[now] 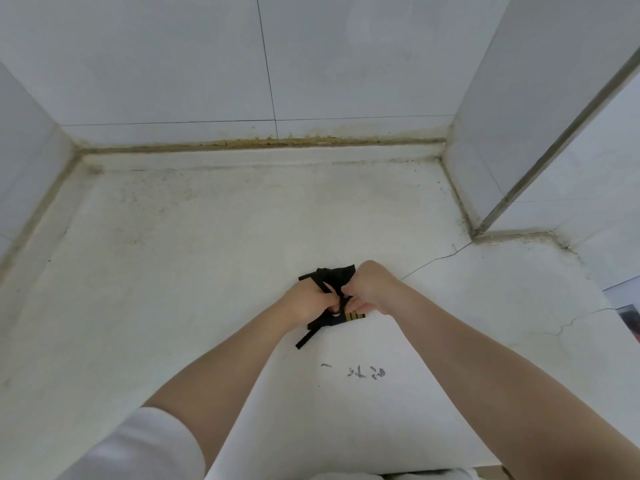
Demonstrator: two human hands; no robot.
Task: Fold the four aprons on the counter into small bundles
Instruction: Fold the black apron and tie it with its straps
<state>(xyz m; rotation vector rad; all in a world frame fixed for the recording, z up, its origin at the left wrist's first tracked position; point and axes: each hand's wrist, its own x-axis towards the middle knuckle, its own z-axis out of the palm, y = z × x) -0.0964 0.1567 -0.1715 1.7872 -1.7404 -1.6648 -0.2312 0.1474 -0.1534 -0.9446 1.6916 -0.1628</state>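
White sleeve (145,448) at the lower left, both bare arms reaching to one bundle.

Left hand (306,303) and right hand (370,289) are curling tightly around the small black fabric apron bundle with gold stripes (337,275), lying at the frame centre on the pale stained stone counter (173,271). I judge they are tying the black strap (306,336); pulling evenly should be keeping the bundle compact.

apron (337,276) mostly hidden by hands
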